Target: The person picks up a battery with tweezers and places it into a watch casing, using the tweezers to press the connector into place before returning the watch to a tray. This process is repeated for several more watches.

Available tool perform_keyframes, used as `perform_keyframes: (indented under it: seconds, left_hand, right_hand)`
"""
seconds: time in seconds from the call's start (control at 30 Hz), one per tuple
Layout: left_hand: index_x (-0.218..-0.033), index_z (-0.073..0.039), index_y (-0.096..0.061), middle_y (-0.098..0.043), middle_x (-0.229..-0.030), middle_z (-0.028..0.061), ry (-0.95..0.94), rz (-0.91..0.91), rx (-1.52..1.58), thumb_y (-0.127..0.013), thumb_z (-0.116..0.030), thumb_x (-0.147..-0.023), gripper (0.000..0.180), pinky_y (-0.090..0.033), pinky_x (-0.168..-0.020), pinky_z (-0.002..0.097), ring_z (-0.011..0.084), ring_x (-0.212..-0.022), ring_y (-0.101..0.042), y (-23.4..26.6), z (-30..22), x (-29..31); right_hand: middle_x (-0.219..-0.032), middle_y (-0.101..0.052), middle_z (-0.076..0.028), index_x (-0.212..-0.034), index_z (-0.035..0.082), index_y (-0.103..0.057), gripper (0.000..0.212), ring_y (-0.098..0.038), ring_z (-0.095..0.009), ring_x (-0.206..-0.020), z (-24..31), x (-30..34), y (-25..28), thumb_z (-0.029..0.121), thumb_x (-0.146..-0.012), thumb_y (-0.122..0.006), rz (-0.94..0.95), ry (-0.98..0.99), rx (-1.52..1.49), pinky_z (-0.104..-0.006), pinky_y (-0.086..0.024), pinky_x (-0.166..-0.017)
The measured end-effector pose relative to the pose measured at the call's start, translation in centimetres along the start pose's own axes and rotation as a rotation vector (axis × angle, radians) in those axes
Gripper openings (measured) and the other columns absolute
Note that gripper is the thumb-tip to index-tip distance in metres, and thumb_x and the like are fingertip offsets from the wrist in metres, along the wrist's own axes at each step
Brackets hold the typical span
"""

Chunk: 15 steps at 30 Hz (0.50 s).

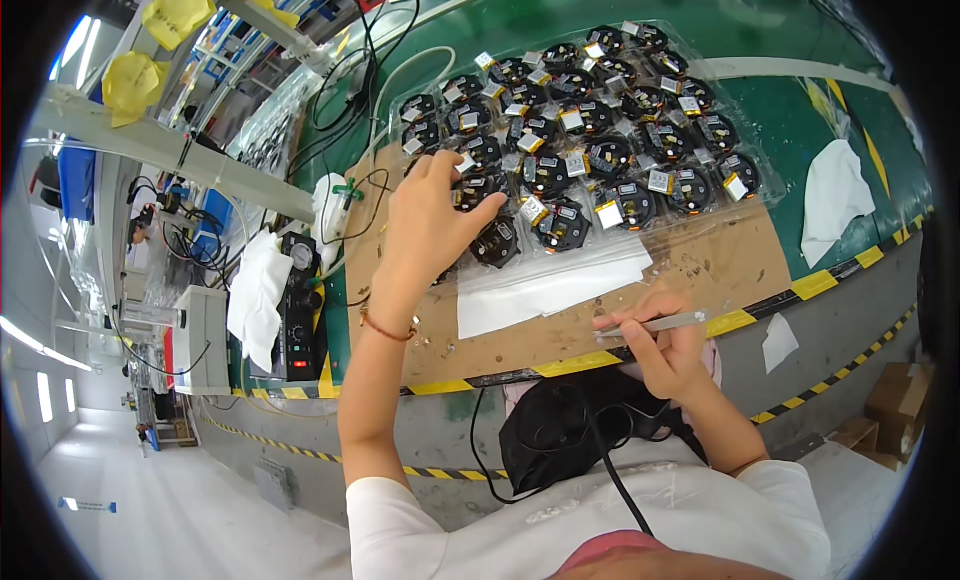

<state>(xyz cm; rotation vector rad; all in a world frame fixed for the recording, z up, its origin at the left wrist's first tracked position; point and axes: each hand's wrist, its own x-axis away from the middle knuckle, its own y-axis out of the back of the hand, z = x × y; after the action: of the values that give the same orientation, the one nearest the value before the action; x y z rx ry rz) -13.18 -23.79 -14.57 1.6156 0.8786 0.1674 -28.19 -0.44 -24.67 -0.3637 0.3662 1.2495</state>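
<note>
My left hand (432, 218) reaches onto the near left corner of a clear plastic tray (760, 195) filled with several round black electronic modules (562, 224). Its fingers and thumb close around one round black module (478, 188) in the tray. My right hand (662, 342) rests near the bench's front edge and grips metal tweezers (652, 325), which point left and lie almost flat. A folded white sheet (545, 280) lies on the brown board (720, 255) between the two hands.
A black control box with a gauge and red switch (299, 310) stands left of the board, with white cloths (255, 285) beside it. Another white cloth (832, 195) lies at the right. Cables run at the back. Yellow-black tape marks the bench edge (575, 363).
</note>
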Motion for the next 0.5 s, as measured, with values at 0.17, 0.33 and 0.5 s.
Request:
perform_keyframes:
  seconds: [0.17, 0.33, 0.5]
  left_hand:
    - [-0.090, 0.003, -0.058, -0.059, -0.085, 0.0155, -0.030, -0.081, -0.108, -0.079, -0.034, -0.072, 0.046, -0.049, -0.065, 0.0411, 0.0348, -0.076, -0.060, -1.2, 0.0, -0.1]
    - [-0.080, 0.000, -0.060, -0.056, -0.085, 0.0113, 0.034, -0.043, -0.230, -0.079, -0.034, -0.072, 0.040, -0.048, -0.069, 0.0379, 0.0302, -0.082, -0.056, 0.1, -1.2, 1.2]
    - [-0.072, -0.002, -0.061, -0.054, -0.092, 0.0083, -0.013, 0.025, -0.149, -0.078, -0.027, -0.073, 0.030, -0.046, -0.073, 0.0384, 0.0280, -0.088, -0.052, 0.7, -1.9, 3.2]
  right_hand:
    - [-0.085, -0.050, -0.009, -0.100, 0.002, -0.040, 0.014, -0.067, -0.023, -0.090, 0.0, -0.2, 0.1, -0.005, -0.092, -0.049, 0.028, 0.034, 0.127, -0.0320, -0.054, -0.077]
    - [-0.086, -0.051, -0.009, -0.100, 0.002, -0.041, 0.015, -0.069, -0.024, -0.089, 0.3, -0.5, 0.4, -0.006, -0.091, -0.050, 0.046, 0.061, 0.199, -0.0272, -0.051, -0.071]
    - [-0.085, -0.053, -0.009, -0.101, 0.003, -0.041, 0.017, -0.069, -0.024, -0.089, 0.5, -0.4, 0.3, -0.006, -0.091, -0.051, 0.071, 0.063, 0.236, -0.0260, -0.050, -0.070]
